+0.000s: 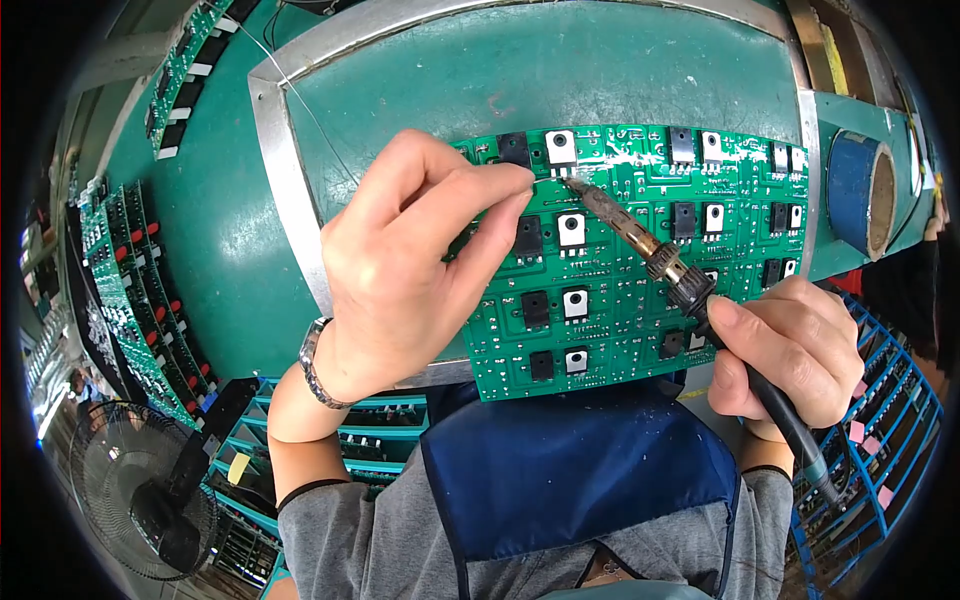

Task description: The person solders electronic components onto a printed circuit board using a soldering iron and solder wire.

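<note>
A large green circuit board [620, 290] lies in front of me, carrying rows of black and white three-legged components. My right hand [790, 350] grips the black handle of a soldering iron [655, 255]. The iron's tip rests at the legs of the white component [561, 149] in the top row, beside a black component [514, 149]. My left hand [410, 235] is closed in a pinch just left of the tip, over the board. Thin solder wire [315, 117] runs from the upper left to behind this hand; the short end at the fingertips is hard to make out.
A metal frame [285, 180] edges the green work surface [400, 80]. At right stands a blue roll [860, 195], with a blue rack [880, 420] below it. More populated boards [150, 300] line the left side, above a black fan [145, 490].
</note>
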Motion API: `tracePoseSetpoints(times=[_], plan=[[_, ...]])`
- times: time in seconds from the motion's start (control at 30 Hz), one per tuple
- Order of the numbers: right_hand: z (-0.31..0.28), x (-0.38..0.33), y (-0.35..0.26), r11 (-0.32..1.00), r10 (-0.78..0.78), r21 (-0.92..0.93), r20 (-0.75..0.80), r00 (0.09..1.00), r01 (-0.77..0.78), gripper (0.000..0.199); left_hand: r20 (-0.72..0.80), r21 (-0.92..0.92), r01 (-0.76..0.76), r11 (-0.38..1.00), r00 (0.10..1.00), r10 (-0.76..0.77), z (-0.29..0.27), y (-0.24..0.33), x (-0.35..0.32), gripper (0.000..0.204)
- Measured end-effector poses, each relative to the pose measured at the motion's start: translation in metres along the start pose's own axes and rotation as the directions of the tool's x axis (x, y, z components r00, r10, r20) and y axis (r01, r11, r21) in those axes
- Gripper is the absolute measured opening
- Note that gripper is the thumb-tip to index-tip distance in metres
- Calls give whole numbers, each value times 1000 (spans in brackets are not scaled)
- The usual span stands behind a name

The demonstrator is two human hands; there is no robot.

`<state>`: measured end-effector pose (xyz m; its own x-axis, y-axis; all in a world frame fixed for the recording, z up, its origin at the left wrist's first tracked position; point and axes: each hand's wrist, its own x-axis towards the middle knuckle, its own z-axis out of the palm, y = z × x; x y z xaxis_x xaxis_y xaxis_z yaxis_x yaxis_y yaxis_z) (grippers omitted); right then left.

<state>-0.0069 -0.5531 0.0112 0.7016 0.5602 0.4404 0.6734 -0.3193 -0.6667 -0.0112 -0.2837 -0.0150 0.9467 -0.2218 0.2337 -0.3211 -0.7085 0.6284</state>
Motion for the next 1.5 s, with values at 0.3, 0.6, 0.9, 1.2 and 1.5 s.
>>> tracePoseSetpoints(times=[0.3,0.6,0.9,1.2,1.5], plan=[[-1,-2,0,1000,7,-3,13,1000,-7,29,2,25,-18,1000,1000,18,1,1,0,22],[-2,-2,2,1000,-8,5,22,1000,8,29,5,31,-30,999,1000,30,2,1,2,22],[3,-3,4,1000,-19,11,-24,1000,19,26,21,10,-44,999,999,44,4,-1,2,22],[2,-3,5,1000,-25,11,-6,1000,25,25,18,46,-82,996,997,81,7,-2,3,22],[-10,-12,2,998,-67,-18,-41,997,66,23,-7,-173,128,976,991,-132,-10,-10,0,16]])
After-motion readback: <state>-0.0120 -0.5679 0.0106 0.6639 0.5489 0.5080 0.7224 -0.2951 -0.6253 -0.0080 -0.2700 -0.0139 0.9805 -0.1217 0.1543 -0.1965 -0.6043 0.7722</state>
